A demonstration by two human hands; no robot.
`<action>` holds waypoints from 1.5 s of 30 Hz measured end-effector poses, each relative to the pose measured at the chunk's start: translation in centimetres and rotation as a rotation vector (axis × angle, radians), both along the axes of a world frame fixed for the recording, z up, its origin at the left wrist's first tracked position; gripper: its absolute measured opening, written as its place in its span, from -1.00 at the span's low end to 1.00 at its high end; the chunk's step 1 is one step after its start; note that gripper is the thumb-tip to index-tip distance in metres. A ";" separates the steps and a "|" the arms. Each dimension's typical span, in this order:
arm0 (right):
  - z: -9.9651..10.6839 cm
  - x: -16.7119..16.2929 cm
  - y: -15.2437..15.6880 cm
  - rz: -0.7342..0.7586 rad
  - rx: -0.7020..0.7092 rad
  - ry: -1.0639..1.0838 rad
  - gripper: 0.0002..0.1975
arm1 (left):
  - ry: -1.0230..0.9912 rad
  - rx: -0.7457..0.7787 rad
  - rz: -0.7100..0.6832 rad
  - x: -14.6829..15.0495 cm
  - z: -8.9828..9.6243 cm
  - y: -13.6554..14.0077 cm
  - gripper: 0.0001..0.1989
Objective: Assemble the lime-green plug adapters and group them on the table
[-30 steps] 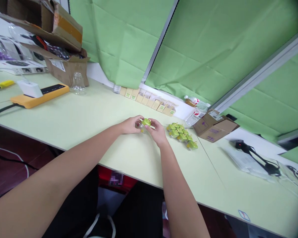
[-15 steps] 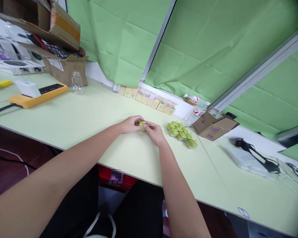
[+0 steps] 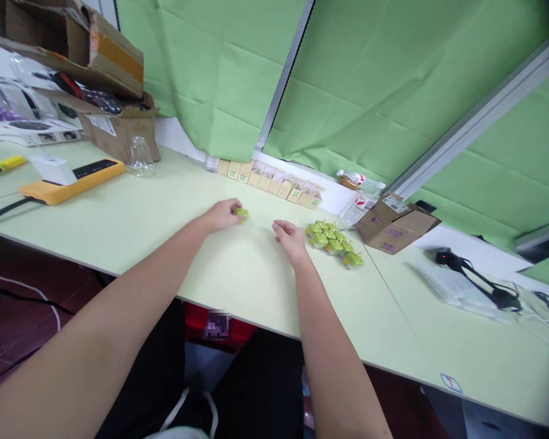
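My left hand (image 3: 223,216) is closed around a small green block-like trinket (image 3: 241,213) just above the table; the fingers cover part of it. To its right, apart from it, my right hand (image 3: 291,239) has thumb and fingers pinched together. Whatever is between them, if anything, cannot be made out. Close to the right hand's right side sits a cluster of several similar green trinkets (image 3: 335,245), with small loops on top and yellow and clear parts at their sides.
A row of small tan boxes (image 3: 265,181) lines the wall. Behind the cluster lie plastic bottles (image 3: 357,207) and a cardboard box (image 3: 393,227). On the left are an orange power strip (image 3: 80,182), a clear jar (image 3: 141,160) and stacked cartons (image 3: 119,131). A black device (image 3: 476,281) lies right.
My hands have parted. The left one has moved left and away from me with the green trinket; the right one has let go of it and moved slightly right.
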State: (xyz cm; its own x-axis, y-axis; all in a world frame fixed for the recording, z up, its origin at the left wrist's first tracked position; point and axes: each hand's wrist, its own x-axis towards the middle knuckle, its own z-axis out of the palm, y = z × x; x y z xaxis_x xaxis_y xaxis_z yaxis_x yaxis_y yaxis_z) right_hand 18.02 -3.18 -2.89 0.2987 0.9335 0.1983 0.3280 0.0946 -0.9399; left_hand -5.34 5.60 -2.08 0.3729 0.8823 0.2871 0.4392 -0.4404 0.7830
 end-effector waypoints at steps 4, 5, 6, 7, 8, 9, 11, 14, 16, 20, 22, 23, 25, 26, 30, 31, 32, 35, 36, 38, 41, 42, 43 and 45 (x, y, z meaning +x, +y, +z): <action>-0.2 0.6 0.3 -0.073 0.004 -0.050 -0.69 | 0.094 -0.057 0.642 -5.2 0.2 3.7 -0.64; -0.2 0.7 0.3 -0.095 0.006 -0.087 -0.70 | 0.081 -0.069 0.745 -6.2 0.1 4.3 -0.64; -0.1 0.8 0.3 -0.125 0.011 -0.131 -0.71 | 0.060 -0.063 0.804 -6.9 0.0 4.8 -0.64; 0.0 0.9 0.2 -0.162 0.020 -0.180 -0.72 | 0.044 -0.061 0.823 -7.3 -0.1 5.2 -0.63; 0.2 1.1 0.1 -0.210 0.036 -0.232 -0.71 | 0.027 -0.079 0.840 -7.6 -0.2 5.4 -0.61; 0.5 1.3 -0.1 -0.278 0.062 -0.288 -0.70 | 0.009 -0.091 0.845 -7.6 -0.3 5.6 -0.59; 0.9 1.8 -0.5 -0.490 0.131 -0.421 -0.65 | -0.023 -0.121 0.850 -7.4 -0.4 5.8 -0.55; 0.9 2.6 -1.0 -0.863 0.162 -0.625 -0.50 | -0.039 -0.125 0.863 -6.9 -0.3 5.6 -0.45; 0.3 3.1 -1.0 -0.960 0.087 -0.679 -0.46 | -0.043 -0.098 0.877 -6.4 0.0 5.2 -0.33; -0.7 3.7 -0.8 -0.926 -0.020 -0.653 -0.61 | -0.076 0.155 0.826 -4.7 0.9 3.3 -0.28; -0.6 3.8 -0.8 -0.923 -0.033 -0.648 -0.65 | -0.065 0.306 0.714 -3.5 1.4 2.1 -0.37; -0.4 3.9 -0.9 -0.921 -0.047 -0.648 -0.66 | -0.056 0.359 0.651 -3.0 1.5 1.5 -0.42; 0.0 3.9 -1.2 -0.904 -0.079 -0.649 -0.66 | -0.047 0.446 0.489 -1.9 1.6 0.6 -0.51; 0.2 3.9 -1.3 -0.897 -0.083 -0.649 -0.66 | -0.052 0.476 0.404 -1.4 1.6 0.3 -0.55; 0.6 3.0 -1.3 -0.777 0.022 -0.657 -0.65 | -0.114 0.483 0.200 -0.4 1.1 -0.3 -0.64; 0.6 2.5 -1.2 -0.693 0.074 -0.662 -0.65 | -0.128 0.467 0.164 -0.2 1.0 -0.4 -0.65; 0.5 1.9 -1.1 -0.588 0.130 -0.660 -0.67 | -0.136 0.445 0.119 0.0 0.9 -0.6 -0.64; 0.4 -0.4 -0.9 -0.248 0.270 -0.563 -0.73 | -0.134 0.334 -0.076 0.6 0.6 -1.5 -0.53; 0.4 -1.1 -0.8 -0.152 0.290 -0.504 -0.75 | -0.127 0.279 -0.152 0.9 0.5 -1.9 -0.47; 0.3 -2.2 -0.7 -0.030 0.294 -0.393 -0.76 | -0.105 0.158 -0.294 1.6 0.1 -2.5 -0.38; 0.1 -2.7 -0.6 -0.026 0.263 -0.267 -0.64 | -0.067 0.042 -0.426 2.6 -0.6 -2.9 -0.35; 0.1 -2.7 -0.5 -0.037 0.246 -0.236 -0.64 | -0.068 0.031 -0.435 2.8 -0.8 -2.9 -0.35; 0.1 -2.6 -0.5 -0.035 0.224 -0.207 -0.68 | -0.074 0.033 -0.433 2.9 -1.0 -2.8 -0.36; 0.1 -2.5 -0.4 0.016 0.175 -0.164 -0.74 | -0.085 0.056 -0.433 3.1 -1.1 -2.8 -0.40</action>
